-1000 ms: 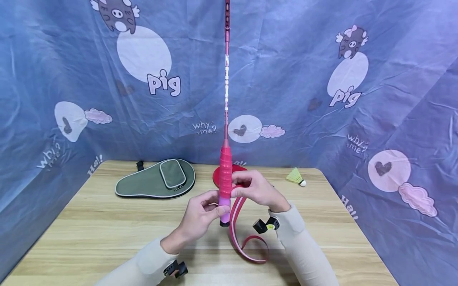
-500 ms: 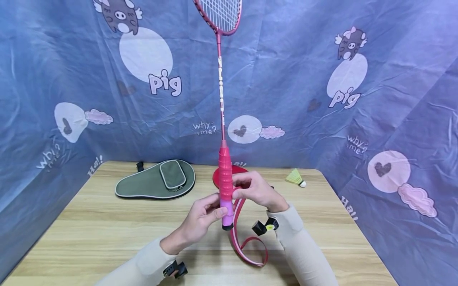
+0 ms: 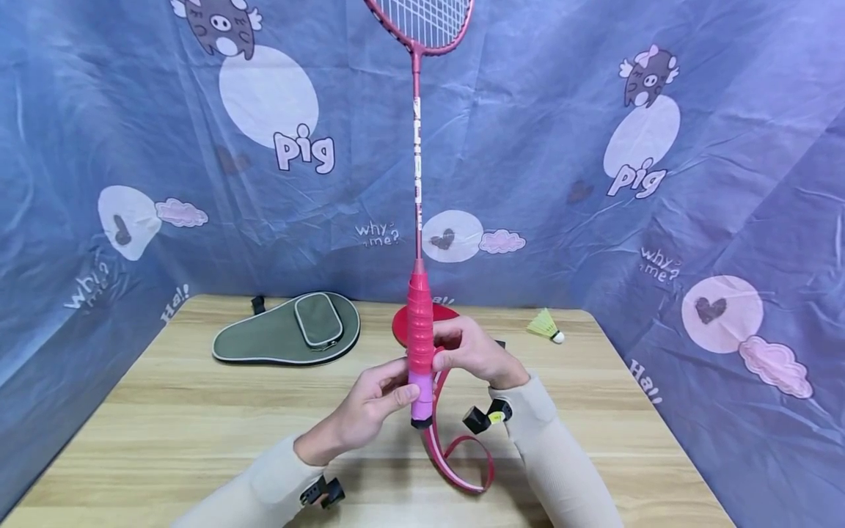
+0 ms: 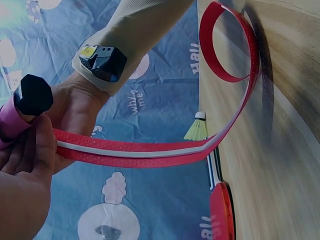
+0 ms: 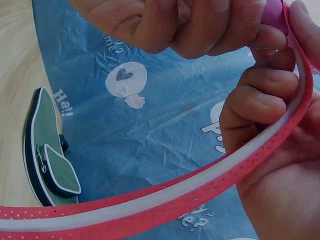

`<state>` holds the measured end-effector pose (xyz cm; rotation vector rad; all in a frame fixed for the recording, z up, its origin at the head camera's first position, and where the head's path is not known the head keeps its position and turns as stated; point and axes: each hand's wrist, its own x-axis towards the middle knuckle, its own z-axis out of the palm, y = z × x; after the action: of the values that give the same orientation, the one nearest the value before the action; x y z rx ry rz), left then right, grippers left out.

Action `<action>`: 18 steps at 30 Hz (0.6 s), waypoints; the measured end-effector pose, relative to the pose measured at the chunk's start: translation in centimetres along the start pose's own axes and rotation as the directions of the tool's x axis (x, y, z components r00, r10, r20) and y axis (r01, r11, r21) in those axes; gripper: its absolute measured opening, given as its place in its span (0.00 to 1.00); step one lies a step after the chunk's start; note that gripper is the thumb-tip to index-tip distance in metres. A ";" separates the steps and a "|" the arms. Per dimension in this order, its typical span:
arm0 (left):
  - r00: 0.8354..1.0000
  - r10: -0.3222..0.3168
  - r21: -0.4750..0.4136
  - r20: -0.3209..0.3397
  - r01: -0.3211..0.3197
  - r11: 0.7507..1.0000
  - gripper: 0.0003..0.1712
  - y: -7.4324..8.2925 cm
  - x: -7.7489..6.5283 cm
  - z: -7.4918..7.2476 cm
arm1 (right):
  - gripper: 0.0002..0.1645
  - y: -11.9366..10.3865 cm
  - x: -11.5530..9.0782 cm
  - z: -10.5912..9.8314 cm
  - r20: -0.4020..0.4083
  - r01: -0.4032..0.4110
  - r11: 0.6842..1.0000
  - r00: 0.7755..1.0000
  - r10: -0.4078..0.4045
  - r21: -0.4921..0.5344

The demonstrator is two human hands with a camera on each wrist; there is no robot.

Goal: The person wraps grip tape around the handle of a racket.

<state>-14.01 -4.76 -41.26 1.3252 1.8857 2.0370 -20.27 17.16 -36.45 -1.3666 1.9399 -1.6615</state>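
A badminton racket [image 3: 417, 158] stands upright above the table, strings at the top of the head view. Red grip tape [image 3: 420, 323] is wound round the upper handle; below it the handle [image 3: 420, 400] shows purple with a black butt cap. My left hand [image 3: 370, 403] holds the purple part between thumb and fingers. With my right hand [image 3: 472, 350] I pinch the tape where it meets the handle. The loose tape end [image 4: 135, 153] hangs from there and curls onto the table, its white-striped underside showing in both wrist views.
On the wooden table [image 3: 165, 440], a green zipped paddle case [image 3: 264, 334] lies back left. A red table tennis paddle [image 3: 442, 314] lies behind the handle, partly hidden. A yellow shuttlecock [image 3: 545, 326] sits back right. Blue patterned cloth [image 3: 528, 147] encloses the back and sides.
The racket has turned about its shaft: its edge-on head now shows strings. The red winding reaches slightly lower on the handle. Both hands have stayed nearly in place.
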 end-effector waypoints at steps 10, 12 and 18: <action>0.976 0.102 0.304 -0.192 -0.039 0.952 0.12 -0.5 0.2 0.4 | 0.25 -1.1 0.2 0.2 -0.098 0.047 0.986 0.993 -0.064 -0.163; 0.949 0.145 0.429 -0.279 -0.012 0.903 0.08 -0.7 0.2 0.6 | 0.20 -1.1 0.3 0.2 -0.141 0.046 0.973 0.987 -0.079 -0.226; 0.895 0.116 0.491 -0.430 0.125 0.862 0.08 -0.5 0.3 1.0 | 0.11 -0.5 0.8 0.7 -0.231 0.037 0.918 0.963 -0.138 -0.395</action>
<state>-13.86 -3.66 -41.64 0.9536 2.7836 2.0518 -19.95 16.11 -35.90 -1.4482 2.5003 -1.6180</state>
